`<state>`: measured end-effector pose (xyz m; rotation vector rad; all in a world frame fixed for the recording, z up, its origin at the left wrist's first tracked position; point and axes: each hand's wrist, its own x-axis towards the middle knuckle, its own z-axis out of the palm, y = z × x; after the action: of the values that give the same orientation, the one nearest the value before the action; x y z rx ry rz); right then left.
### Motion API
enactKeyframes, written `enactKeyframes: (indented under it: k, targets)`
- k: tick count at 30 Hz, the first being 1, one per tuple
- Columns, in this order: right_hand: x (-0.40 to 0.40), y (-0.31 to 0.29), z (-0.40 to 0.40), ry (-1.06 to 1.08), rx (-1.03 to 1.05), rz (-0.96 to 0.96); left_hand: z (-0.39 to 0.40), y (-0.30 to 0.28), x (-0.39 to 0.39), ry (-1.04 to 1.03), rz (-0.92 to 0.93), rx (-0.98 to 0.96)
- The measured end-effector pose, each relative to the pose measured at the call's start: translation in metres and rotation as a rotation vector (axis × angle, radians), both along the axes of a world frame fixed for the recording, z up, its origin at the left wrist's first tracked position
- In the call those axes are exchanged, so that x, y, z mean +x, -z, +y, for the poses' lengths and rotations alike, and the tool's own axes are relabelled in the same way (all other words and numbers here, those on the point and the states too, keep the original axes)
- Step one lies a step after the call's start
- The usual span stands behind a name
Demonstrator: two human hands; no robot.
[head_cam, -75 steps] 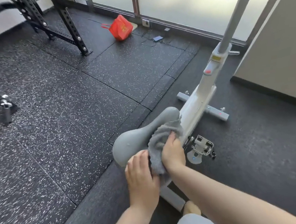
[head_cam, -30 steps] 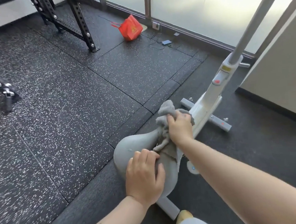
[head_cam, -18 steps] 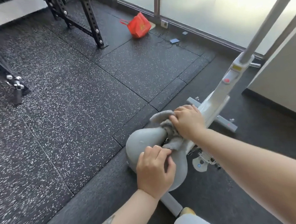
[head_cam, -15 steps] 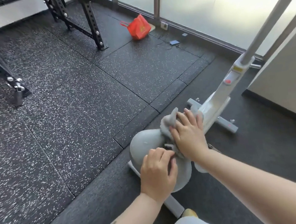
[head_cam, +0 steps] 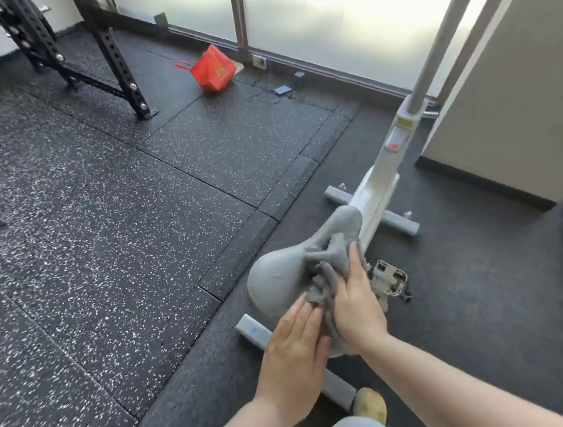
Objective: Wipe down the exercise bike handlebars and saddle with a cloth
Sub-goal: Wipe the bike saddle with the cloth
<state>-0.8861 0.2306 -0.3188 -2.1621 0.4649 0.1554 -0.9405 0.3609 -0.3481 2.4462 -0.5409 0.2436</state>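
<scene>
The grey saddle (head_cam: pixel 279 275) of a white exercise bike (head_cam: pixel 379 190) sits low in the centre. A crumpled grey cloth (head_cam: pixel 328 270) lies bunched on the saddle's right half. My right hand (head_cam: pixel 355 302) presses on the cloth, fingers pointing up the saddle. My left hand (head_cam: pixel 295 349) rests with straight fingers on the saddle's rear, beside the cloth. The handlebar post (head_cam: pixel 435 43) rises to the upper right; the handlebars themselves are mostly cut off at the top edge.
Speckled black rubber floor tiles (head_cam: pixel 120 229) spread to the left. A black steel rack (head_cam: pixel 103 58) stands at the back left, a red bag (head_cam: pixel 213 69) by the window. A beige wall (head_cam: pixel 519 87) is at the right, a pedal (head_cam: pixel 389 280) beside the saddle.
My right hand has drawn the cloth back from the saddle's nose toward its rear. My left hand's fingers have straightened out flat on the saddle. The view shifted slightly.
</scene>
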Motion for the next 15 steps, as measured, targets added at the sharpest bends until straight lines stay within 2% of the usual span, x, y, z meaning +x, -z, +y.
enactKeyframes:
  k: [3,4,8,11,12,15]
  targets:
    - [0.023,-0.003,-0.005,0.253,0.059,0.173,0.002,-0.003,0.001,0.038,0.027,0.002]
    - [0.013,-0.003,0.001,0.347,0.065,0.152,0.004,-0.004,0.000,0.049,0.038,0.002]
    - [-0.038,0.008,0.059,0.791,0.218,-0.129,0.014,-0.011,0.007,0.146,0.060,-0.012]
    - [-0.013,0.010,0.047,1.160,0.409,0.052,0.022,-0.016,0.017,0.231,0.031,0.012]
    - [-0.009,0.008,0.041,1.213,0.474,0.105,0.024,-0.017,0.018,0.251,0.023,0.027]
    - [-0.022,0.005,0.058,1.244,0.793,-0.004,0.030,-0.018,0.017,0.281,0.058,0.010]
